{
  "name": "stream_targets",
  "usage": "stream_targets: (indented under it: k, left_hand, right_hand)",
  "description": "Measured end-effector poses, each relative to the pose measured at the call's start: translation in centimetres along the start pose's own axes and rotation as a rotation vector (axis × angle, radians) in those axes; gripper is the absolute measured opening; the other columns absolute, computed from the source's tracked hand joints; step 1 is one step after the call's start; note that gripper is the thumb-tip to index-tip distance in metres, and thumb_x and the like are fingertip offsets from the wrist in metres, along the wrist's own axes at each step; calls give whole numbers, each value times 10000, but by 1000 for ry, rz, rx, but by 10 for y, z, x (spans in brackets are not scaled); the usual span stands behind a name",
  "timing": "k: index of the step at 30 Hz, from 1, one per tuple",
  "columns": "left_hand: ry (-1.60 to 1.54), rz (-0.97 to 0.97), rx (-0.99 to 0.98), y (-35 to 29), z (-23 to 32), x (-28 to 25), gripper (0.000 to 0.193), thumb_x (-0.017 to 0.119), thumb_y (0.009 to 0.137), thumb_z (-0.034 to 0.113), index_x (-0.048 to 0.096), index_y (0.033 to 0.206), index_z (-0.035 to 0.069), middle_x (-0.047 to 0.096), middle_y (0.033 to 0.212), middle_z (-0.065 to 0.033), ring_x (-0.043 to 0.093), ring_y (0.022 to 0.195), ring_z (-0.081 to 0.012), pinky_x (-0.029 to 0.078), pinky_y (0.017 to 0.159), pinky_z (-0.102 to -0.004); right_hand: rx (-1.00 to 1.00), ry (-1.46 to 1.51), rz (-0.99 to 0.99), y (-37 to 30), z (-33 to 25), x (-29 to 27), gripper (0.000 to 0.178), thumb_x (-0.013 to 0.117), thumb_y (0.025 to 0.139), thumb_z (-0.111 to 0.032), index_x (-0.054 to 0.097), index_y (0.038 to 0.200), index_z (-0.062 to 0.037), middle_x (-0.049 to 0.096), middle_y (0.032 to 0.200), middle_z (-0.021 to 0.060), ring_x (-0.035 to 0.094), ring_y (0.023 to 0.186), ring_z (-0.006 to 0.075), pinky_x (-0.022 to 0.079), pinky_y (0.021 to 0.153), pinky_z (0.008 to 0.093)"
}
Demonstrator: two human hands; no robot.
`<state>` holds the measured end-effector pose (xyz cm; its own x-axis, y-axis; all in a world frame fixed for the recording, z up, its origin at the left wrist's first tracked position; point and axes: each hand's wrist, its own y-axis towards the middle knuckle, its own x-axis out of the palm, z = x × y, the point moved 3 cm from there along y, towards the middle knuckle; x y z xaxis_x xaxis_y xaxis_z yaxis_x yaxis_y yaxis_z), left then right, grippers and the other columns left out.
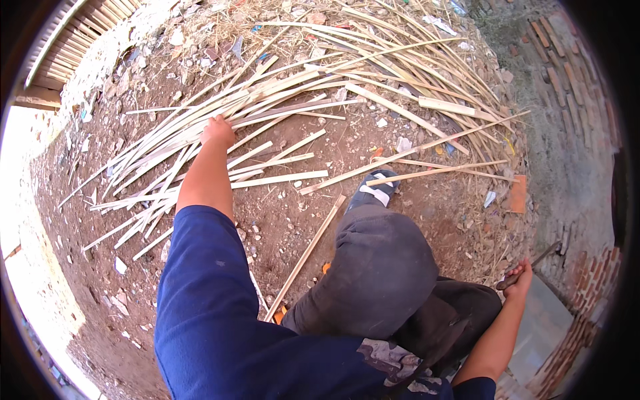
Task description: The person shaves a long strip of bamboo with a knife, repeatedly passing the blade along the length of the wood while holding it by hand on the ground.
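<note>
lying on the dirt (287, 220) in the head view, the pale strips (260, 95) run lengthwise from lower left to upper right. the left hand (218, 130) touches them near their middle; whether it grips any, i cannot tell. the right hand (519, 279), clenched around a dark knife-like tool (548, 252), is well apart, right of the knee (400, 247), so the left is nearer.
</note>
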<state>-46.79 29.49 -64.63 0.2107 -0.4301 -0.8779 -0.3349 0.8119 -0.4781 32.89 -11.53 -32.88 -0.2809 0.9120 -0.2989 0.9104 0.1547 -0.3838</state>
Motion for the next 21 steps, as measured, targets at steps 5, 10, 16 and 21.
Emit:
stream_targets:
  k: [5, 10, 16, 21]
  left_hand:
    - [156, 101, -57, -5, 9, -14, 474, 518, 992, 210, 429, 1454, 155, 454, 1478, -91, 477, 1353, -290, 416, 1058, -508]
    - [179, 21, -1, -14, 6, -2, 387, 546, 996, 237, 496, 1373, 168, 492, 1433, -74, 469, 1352, -266, 421, 1050, -490]
    - [194, 275, 169, -50, -25, 46, 223, 522, 975, 168, 588, 1187, 141, 608, 1227, -83, 547, 1237, -274, 410, 1025, -478]
    - [201, 131, 262, -96, -43, 44, 408, 789, 793, 261, 626, 1144, 133, 619, 1223, -72, 545, 1230, -266, 440, 1015, -470]
  right_hand:
    - [11, -3, 28, -4, -1, 2, 260, 696, 919, -367, 569, 877, -145, 435, 616, -85, 449, 527, 65, 409, 508, 226]
    - [20, 8, 41, -4, -1, 5, 265, 702, 914, -371, 561, 865, -151, 434, 612, -79, 444, 516, 72, 410, 499, 235]
    - [0, 36, -17, -7, -9, 9, 231, 681, 924, -340, 558, 834, -166, 450, 616, -83, 450, 518, 72, 414, 489, 233]
    - [-32, 73, -72, -15, -19, 3, 198, 669, 926, -319, 563, 853, -168, 465, 631, -85, 455, 528, 64, 413, 491, 230]
